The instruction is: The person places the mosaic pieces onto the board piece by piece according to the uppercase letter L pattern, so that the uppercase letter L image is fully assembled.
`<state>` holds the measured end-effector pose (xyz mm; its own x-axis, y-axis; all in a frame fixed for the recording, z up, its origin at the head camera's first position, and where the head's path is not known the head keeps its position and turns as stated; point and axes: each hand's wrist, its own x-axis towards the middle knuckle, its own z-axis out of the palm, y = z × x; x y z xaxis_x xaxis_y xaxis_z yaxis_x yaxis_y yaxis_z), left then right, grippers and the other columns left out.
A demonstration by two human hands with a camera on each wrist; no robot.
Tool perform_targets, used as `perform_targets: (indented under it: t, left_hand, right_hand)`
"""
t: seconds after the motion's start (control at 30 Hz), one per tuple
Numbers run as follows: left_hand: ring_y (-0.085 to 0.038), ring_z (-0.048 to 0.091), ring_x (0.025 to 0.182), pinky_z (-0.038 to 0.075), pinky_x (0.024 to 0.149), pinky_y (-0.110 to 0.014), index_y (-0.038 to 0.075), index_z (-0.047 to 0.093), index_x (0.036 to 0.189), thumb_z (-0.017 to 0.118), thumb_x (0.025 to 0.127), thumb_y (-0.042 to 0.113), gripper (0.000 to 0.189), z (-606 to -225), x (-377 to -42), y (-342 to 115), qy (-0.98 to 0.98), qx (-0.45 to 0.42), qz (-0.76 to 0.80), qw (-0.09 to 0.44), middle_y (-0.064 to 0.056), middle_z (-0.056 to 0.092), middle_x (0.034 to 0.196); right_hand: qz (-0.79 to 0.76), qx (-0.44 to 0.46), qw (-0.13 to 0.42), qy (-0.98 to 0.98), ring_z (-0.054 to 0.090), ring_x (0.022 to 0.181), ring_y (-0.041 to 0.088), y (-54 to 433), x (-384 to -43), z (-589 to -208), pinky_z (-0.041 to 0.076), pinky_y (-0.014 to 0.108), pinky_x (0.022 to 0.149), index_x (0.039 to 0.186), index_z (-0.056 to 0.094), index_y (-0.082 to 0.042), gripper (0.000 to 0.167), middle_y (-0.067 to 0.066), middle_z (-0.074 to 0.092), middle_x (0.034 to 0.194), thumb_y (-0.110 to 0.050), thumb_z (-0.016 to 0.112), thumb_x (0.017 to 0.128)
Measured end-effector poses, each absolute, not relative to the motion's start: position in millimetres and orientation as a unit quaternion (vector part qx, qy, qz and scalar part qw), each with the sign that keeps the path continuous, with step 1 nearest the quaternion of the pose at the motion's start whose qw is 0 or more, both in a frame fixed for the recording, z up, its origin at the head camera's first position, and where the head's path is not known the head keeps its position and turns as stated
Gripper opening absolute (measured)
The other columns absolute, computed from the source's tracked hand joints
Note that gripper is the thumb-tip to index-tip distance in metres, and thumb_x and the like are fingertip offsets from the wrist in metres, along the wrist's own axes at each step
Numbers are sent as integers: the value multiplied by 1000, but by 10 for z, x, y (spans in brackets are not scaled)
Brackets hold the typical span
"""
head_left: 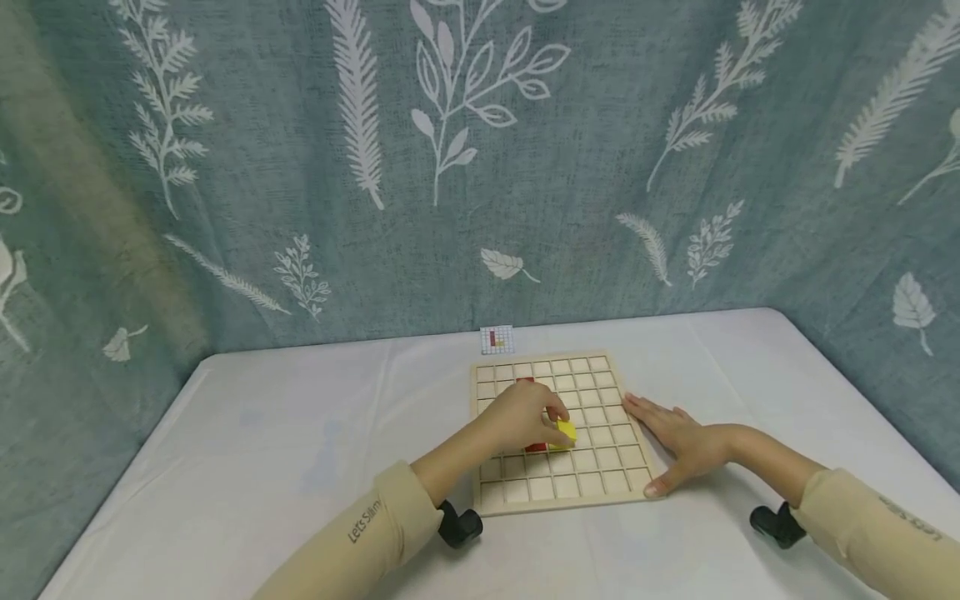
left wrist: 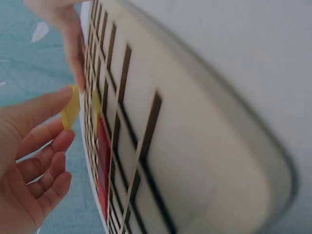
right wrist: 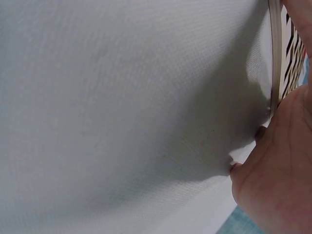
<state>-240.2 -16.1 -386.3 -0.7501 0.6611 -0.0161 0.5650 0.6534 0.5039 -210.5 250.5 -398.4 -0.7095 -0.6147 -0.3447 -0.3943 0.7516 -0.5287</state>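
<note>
A yellow square tile (head_left: 567,430) is pinched between the thumb and fingertips of my left hand (head_left: 521,415), just above the wooden grid board (head_left: 592,392). In the left wrist view, the pinched yellow tile (left wrist: 71,109) stands apart from the board, tilted. Red tiles (left wrist: 103,151) lie in a row of the grid, and another yellow tile (left wrist: 96,101) sits beside them; my left hand partly hides them in the head view. My right hand (head_left: 686,442) rests at the board's right edge, fingers extended, thumb at the near corner.
Behind the board lies a small card (head_left: 497,340) printed with a grid and red and yellow squares. A white cloth (head_left: 300,433) covers the table. A leaf-patterned curtain (head_left: 465,233) hangs behind it. Black wrist devices (head_left: 459,527) show below both forearms.
</note>
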Motion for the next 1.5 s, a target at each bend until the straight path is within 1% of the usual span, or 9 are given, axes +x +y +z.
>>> perform_targets:
  t: [0.13,0.27,0.47,0.7,1.0,1.23,1.33,1.5]
  left_hand:
    - [-1,56,73,45,66,-16,14,72,94,76,75,31,26,-3911,-2398,-79,909,333,231,98,8,67,82]
    - [0,54,69,43,63,-14,14,72,93,77,75,30,25,-3925,-2404,-18,911,340,213,93,8,66,79]
    - [-1,54,71,43,64,-16,14,72,92,77,75,30,24,-3923,-2389,40,911,354,194,86,8,65,78]
    - [-1,51,68,41,61,-16,16,70,90,78,73,31,24,-3980,-2382,68,912,354,192,79,10,60,73]
    - [-2,51,69,41,63,-17,16,71,92,80,71,28,25,-4001,-2405,94,910,342,217,91,8,62,76]
    - [-3,53,72,42,63,-18,18,70,95,80,70,32,31,-4011,-2358,104,918,328,207,89,8,61,80]
    - [-4,52,72,42,62,-19,18,69,97,80,71,32,32,-4002,-2336,101,921,324,196,90,7,60,81]
    - [-5,53,74,43,63,-19,17,69,100,76,75,30,29,-3989,-2329,87,920,327,195,92,5,61,83]
  right_hand:
    - [-211,-281,260,900,2,136,48,2499,-2107,-3968,4,70,99,144,-1,6,116,27,-3,150,-47,73,73]
    - [-210,-274,262,901,1,136,47,2499,-2102,-3958,3,69,99,144,-2,6,116,27,-3,150,-46,74,73]
    - [-209,-280,252,902,2,136,48,2495,-2090,-3965,4,69,100,143,0,6,117,27,-2,150,-48,74,72]
    - [-216,-282,257,899,3,135,48,2479,-2074,-3950,4,70,99,143,0,7,115,28,-2,150,-45,74,72]
    - [-208,-274,257,903,3,136,47,2493,-2088,-3961,4,69,100,144,0,5,116,26,-2,151,-47,74,72]
    - [-216,-270,257,902,2,136,47,2501,-2085,-3988,3,69,100,144,-1,5,116,26,-2,151,-46,75,71]
    - [-217,-269,257,903,3,136,47,2495,-2088,-3996,4,69,100,145,0,4,116,26,-1,151,-47,75,71]
    - [-211,-267,256,905,3,136,47,2491,-2103,-3991,4,69,100,145,1,4,117,26,0,151,-48,75,71]
